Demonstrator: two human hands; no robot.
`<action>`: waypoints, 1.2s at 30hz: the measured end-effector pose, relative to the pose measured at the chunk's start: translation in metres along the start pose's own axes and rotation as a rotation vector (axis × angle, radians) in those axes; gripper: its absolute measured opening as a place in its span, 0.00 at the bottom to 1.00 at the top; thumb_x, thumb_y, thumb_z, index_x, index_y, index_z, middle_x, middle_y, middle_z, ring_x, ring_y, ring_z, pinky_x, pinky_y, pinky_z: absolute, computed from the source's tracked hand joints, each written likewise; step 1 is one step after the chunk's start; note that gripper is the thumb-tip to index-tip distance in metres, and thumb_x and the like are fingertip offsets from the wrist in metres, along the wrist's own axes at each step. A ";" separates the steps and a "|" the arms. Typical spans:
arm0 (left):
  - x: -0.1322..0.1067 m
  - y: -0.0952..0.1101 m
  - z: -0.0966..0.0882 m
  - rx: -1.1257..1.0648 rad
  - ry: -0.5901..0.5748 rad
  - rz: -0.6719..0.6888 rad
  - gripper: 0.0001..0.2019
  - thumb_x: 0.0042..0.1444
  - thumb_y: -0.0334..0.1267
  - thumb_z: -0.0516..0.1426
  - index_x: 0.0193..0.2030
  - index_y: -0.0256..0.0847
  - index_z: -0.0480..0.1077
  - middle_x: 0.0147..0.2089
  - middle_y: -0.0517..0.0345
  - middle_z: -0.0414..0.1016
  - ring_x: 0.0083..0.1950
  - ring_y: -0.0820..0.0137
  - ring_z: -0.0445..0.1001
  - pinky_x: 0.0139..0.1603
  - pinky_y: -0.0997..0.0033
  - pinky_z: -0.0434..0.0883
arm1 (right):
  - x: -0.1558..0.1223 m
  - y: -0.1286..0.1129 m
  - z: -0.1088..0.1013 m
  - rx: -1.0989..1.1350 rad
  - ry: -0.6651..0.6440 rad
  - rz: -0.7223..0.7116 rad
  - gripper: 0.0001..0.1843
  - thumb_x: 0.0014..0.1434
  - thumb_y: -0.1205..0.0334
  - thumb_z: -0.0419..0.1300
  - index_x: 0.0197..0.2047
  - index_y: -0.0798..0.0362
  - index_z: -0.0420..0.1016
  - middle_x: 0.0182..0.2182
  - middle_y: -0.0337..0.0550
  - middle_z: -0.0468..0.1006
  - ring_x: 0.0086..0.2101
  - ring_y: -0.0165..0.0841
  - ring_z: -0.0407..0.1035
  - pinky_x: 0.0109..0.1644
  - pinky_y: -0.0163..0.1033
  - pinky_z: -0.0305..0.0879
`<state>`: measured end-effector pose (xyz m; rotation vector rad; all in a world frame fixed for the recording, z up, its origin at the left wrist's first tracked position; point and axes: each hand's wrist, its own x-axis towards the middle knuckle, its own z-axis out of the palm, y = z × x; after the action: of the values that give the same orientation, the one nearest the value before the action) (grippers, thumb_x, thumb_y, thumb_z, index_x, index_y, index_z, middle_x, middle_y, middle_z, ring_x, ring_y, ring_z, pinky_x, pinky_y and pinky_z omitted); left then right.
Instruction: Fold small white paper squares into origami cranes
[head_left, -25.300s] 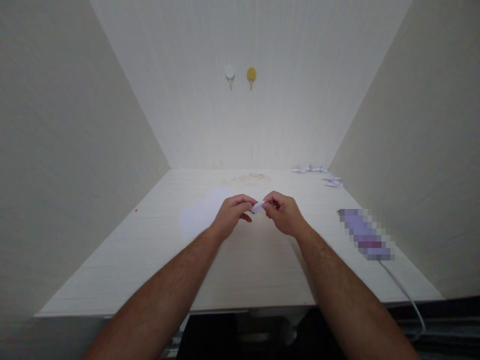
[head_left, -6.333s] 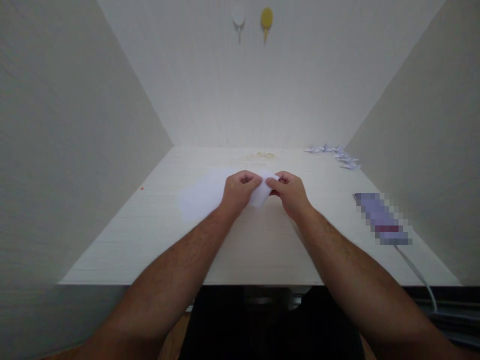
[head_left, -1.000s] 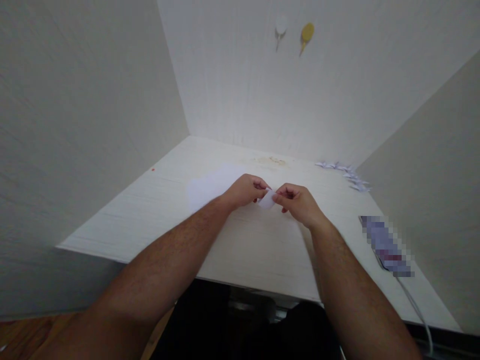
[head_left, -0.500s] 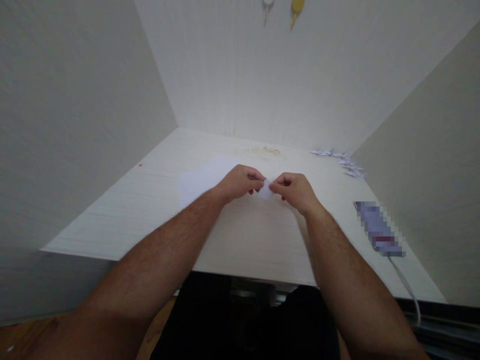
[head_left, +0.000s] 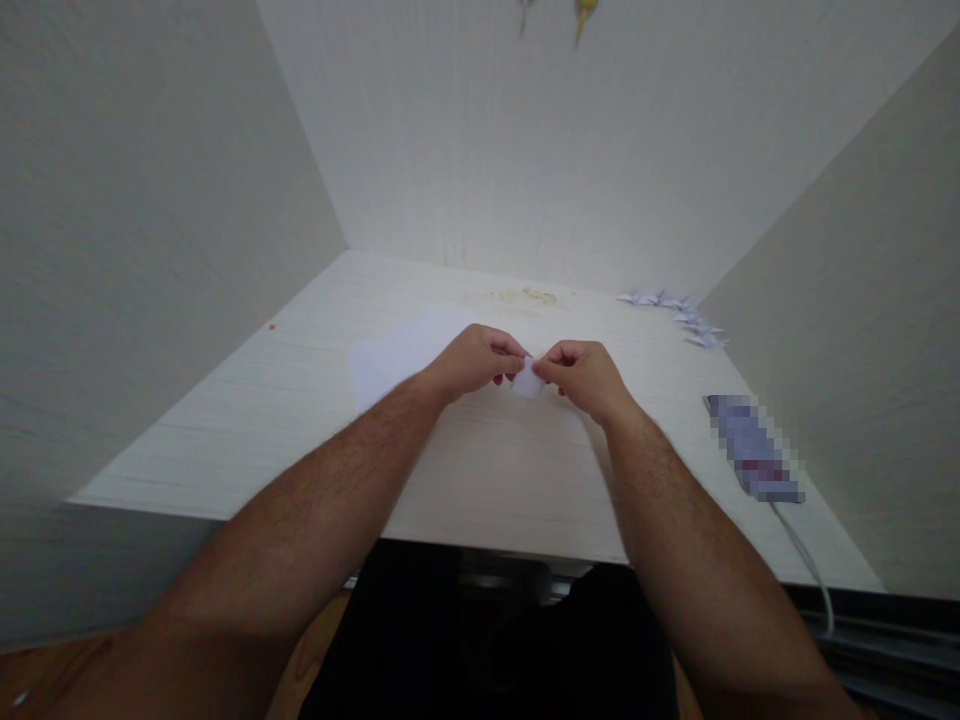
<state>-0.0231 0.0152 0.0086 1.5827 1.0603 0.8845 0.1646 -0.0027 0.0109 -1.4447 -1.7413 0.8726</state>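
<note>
A small piece of white paper (head_left: 528, 382) is pinched between both hands above the middle of the table. My left hand (head_left: 484, 360) grips its left side, thumb against the curled fingers. On the other side, my right hand (head_left: 585, 375) holds the upper right edge between thumb and forefinger. The fingertips hide part of the paper, so its folds cannot be made out. Behind my left wrist lie white paper sheets (head_left: 390, 358), flat on the table and partly covered by the forearm.
Several folded white paper cranes (head_left: 675, 305) line the back right corner of the white table (head_left: 510, 480). A phone with a blurred screen (head_left: 750, 445) lies at the right, its white cable (head_left: 810, 565) running over the front edge. Panels enclose the table's back and sides.
My hands have drawn slightly closer together, and the paper between them looks more bent. The whole view has shifted a little; both hands keep their grip.
</note>
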 end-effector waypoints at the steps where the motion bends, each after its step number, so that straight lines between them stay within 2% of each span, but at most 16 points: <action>1: 0.000 0.000 0.000 0.001 -0.001 -0.001 0.04 0.45 0.30 0.62 0.31 0.34 0.77 0.23 0.58 0.74 0.21 0.78 0.67 0.22 0.77 0.63 | 0.000 0.000 0.000 -0.001 0.002 -0.001 0.11 0.49 0.55 0.64 0.25 0.54 0.75 0.19 0.37 0.71 0.19 0.26 0.60 0.23 0.34 0.54; 26: -0.001 0.000 0.004 0.058 -0.010 0.008 0.05 0.46 0.33 0.60 0.30 0.35 0.77 0.21 0.58 0.72 0.21 0.77 0.66 0.22 0.77 0.63 | 0.000 0.000 0.004 -0.075 0.027 -0.038 0.11 0.49 0.55 0.63 0.22 0.54 0.73 0.18 0.36 0.69 0.20 0.25 0.58 0.23 0.33 0.51; 31: -0.003 0.001 0.008 0.099 0.044 0.037 0.07 0.47 0.38 0.62 0.27 0.35 0.75 0.20 0.58 0.71 0.21 0.77 0.65 0.21 0.78 0.61 | 0.000 -0.001 0.005 -0.116 0.053 -0.074 0.13 0.50 0.54 0.62 0.22 0.54 0.73 0.18 0.36 0.69 0.21 0.25 0.58 0.24 0.34 0.51; 36: -0.003 0.005 0.007 0.138 0.104 0.051 0.08 0.47 0.38 0.61 0.25 0.35 0.74 0.18 0.60 0.69 0.19 0.78 0.62 0.20 0.78 0.57 | -0.001 -0.001 0.005 -0.122 0.050 -0.094 0.17 0.52 0.50 0.62 0.21 0.54 0.72 0.18 0.37 0.69 0.22 0.26 0.58 0.25 0.34 0.51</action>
<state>-0.0167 0.0090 0.0112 1.6990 1.1805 0.9538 0.1603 -0.0040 0.0093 -1.4366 -1.8359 0.6855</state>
